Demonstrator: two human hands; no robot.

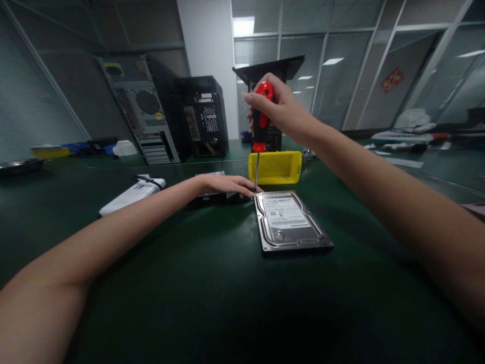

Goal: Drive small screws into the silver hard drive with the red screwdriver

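A silver hard drive with a white label lies flat on the dark green table. My right hand grips the red and black handle of a screwdriver, held upright. The screwdriver's tip is at the far left corner of the drive. Beside that corner, my left hand reaches in from the left with its fingers stretched out, the fingertips near the tip and the drive's edge. Another drive lies partly hidden under and behind my left hand.
Just behind the drive is a yellow tray with small bits in it. A white box with a black strap lies left. Computer cases stand at the back left. A metal bowl sits far left; a white power strip lies back right.
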